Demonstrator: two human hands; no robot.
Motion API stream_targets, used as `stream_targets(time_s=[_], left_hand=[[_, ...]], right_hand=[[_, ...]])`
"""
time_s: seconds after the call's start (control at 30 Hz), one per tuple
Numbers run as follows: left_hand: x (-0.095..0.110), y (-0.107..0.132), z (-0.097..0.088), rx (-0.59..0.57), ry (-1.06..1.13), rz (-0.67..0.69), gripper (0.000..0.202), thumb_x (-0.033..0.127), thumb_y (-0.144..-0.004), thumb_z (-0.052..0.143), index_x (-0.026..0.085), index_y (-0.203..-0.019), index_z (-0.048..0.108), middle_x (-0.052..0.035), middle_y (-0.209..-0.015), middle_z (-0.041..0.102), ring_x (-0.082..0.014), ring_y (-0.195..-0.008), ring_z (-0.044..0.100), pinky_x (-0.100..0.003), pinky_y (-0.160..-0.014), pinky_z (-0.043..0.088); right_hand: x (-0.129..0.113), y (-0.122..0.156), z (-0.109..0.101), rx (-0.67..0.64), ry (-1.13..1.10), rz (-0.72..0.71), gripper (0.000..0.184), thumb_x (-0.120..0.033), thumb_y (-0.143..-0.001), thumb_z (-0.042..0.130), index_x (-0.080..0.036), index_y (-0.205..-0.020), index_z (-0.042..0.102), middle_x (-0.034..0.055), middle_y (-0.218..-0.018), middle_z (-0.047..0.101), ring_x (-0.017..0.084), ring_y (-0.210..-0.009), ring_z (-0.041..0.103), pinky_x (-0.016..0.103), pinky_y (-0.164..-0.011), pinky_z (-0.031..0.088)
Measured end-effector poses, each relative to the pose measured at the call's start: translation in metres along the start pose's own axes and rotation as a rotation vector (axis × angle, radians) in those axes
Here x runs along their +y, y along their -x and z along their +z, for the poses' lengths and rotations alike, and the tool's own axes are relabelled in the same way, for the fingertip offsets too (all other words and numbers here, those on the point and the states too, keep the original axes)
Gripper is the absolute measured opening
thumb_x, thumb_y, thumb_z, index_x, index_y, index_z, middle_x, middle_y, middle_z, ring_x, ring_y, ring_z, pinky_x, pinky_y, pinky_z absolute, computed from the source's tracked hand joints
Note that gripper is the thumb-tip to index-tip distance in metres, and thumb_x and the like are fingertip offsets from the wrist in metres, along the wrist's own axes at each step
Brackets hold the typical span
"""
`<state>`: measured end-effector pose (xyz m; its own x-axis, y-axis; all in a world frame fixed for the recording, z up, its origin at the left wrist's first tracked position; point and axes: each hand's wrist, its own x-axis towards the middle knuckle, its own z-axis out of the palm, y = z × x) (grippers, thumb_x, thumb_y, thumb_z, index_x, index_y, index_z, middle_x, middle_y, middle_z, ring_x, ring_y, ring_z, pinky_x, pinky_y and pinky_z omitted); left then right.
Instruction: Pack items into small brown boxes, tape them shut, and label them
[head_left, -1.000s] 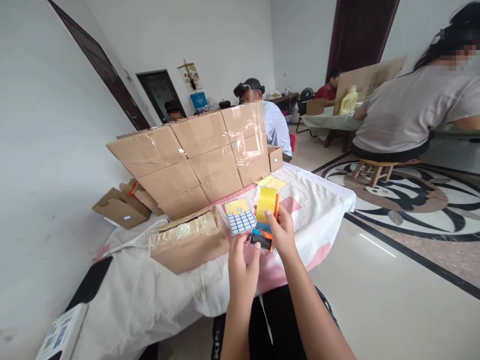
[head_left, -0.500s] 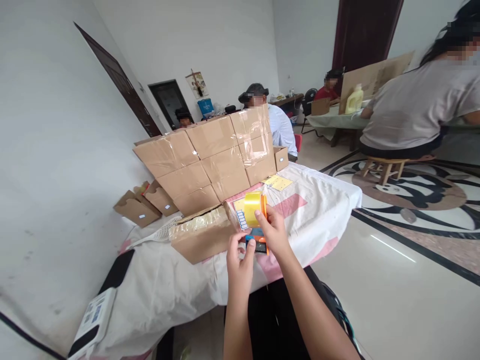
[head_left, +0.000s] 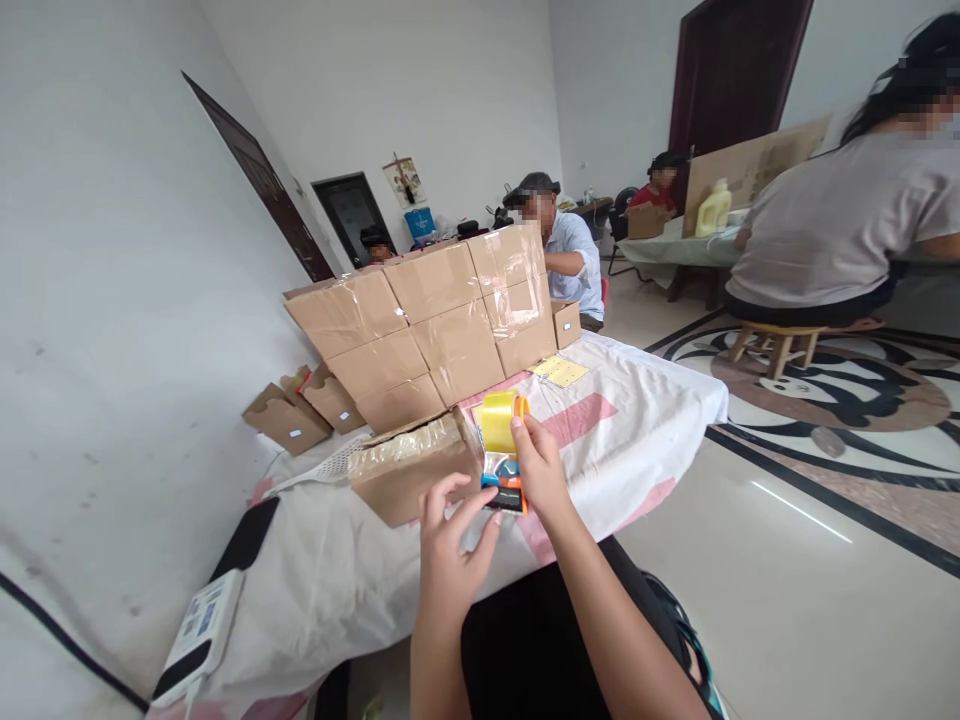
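A tape dispenser (head_left: pixel 503 428) with a yellow roll of tape, an orange frame and a black roller end is up in front of me, over the table's near edge. My right hand (head_left: pixel 541 465) grips it from the right side, thumb along the orange frame. Beside its lower end is my left hand (head_left: pixel 454 530), fingers spread, with a fingertip at or very near the black roller. Whether that fingertip touches cannot be made out. Just left of the dispenser lies a cardboard box (head_left: pixel 416 480) with clear tape along its top.
Taped cardboard boxes form a wall (head_left: pixel 450 325) across the table. A yellow card (head_left: pixel 559 371) lies on the cloth (head_left: pixel 645 400). Small open boxes (head_left: pixel 289 420) stand left, a white device (head_left: pixel 199 635) at the near left corner. Co-workers sit beyond and at right, one on a stool (head_left: pixel 780 340).
My left hand has moved left and its fingers have spread away from the dispenser's lower end. The right hand keeps its hold. The view has shifted slightly.
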<state>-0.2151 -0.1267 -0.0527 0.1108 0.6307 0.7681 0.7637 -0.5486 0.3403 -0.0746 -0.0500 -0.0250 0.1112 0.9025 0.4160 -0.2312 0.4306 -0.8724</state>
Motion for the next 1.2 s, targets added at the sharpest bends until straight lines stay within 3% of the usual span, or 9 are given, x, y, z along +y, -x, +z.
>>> stream_targets(time_s=[0.33, 0.5, 0.67, 0.83, 1.03, 1.2], left_hand=[[-0.009, -0.001, -0.009, -0.036, 0.128, 0.053, 0.024, 0.013, -0.090, 0.066, 0.033, -0.101, 0.073, -0.0028, -0.112, 0.054, -0.0192, -0.107, 0.053, -0.035, -0.090, 0.048], [-0.006, 0.003, -0.009, 0.036, 0.050, 0.111, 0.025, 0.007, -0.091, 0.062, 0.028, -0.102, 0.069, -0.0015, -0.099, 0.055, -0.0164, -0.094, 0.051, -0.030, -0.081, 0.045], [0.001, 0.004, -0.006, 0.029, 0.007, 0.046, 0.015, 0.010, -0.096, 0.053, 0.023, -0.094, 0.060, -0.0015, -0.094, 0.056, -0.0168, -0.090, 0.052, -0.031, -0.082, 0.043], [0.006, 0.004, -0.008, 0.098, 0.047, -0.019, 0.015, 0.013, -0.098, 0.047, 0.022, -0.095, 0.059, -0.0031, -0.096, 0.053, -0.0162, -0.090, 0.056, -0.030, -0.080, 0.046], [0.004, 0.002, -0.018, 0.017, -0.084, 0.087, 0.026, 0.016, -0.092, 0.062, 0.028, -0.114, 0.067, -0.0045, -0.102, 0.060, -0.0194, -0.092, 0.056, -0.035, -0.083, 0.048], [-0.001, -0.002, -0.015, 0.007, -0.121, 0.175, 0.023, 0.010, -0.090, 0.065, 0.026, -0.106, 0.069, -0.0029, -0.095, 0.065, -0.0186, -0.088, 0.055, -0.033, -0.080, 0.046]], right_hand=[[-0.010, 0.004, 0.008, -0.091, 0.172, 0.032, 0.046, -0.056, -0.098, 0.041, -0.022, -0.069, 0.033, -0.0049, -0.065, 0.034, 0.011, -0.062, 0.034, 0.027, -0.058, 0.027], [-0.009, 0.004, 0.010, -0.095, 0.150, 0.094, 0.046, -0.059, -0.097, 0.041, -0.021, -0.070, 0.037, -0.0048, -0.065, 0.034, 0.011, -0.062, 0.034, 0.027, -0.058, 0.028], [-0.008, 0.005, 0.013, -0.095, 0.127, 0.140, 0.048, -0.062, -0.095, 0.041, -0.021, -0.071, 0.040, -0.0040, -0.067, 0.037, 0.012, -0.063, 0.035, 0.027, -0.058, 0.029], [-0.007, 0.004, 0.010, -0.070, 0.206, 0.122, 0.048, -0.062, -0.096, 0.041, -0.021, -0.070, 0.038, -0.0040, -0.066, 0.038, 0.013, -0.063, 0.037, 0.027, -0.059, 0.029], [-0.006, -0.001, 0.001, -0.045, 0.154, 0.150, 0.050, -0.064, -0.095, 0.041, -0.021, -0.071, 0.045, -0.0030, -0.066, 0.042, 0.013, -0.063, 0.037, 0.028, -0.059, 0.031], [-0.012, 0.001, 0.000, -0.054, 0.187, 0.138, 0.049, -0.062, -0.096, 0.040, -0.021, -0.070, 0.042, -0.0037, -0.065, 0.039, 0.013, -0.063, 0.037, 0.027, -0.059, 0.030]])
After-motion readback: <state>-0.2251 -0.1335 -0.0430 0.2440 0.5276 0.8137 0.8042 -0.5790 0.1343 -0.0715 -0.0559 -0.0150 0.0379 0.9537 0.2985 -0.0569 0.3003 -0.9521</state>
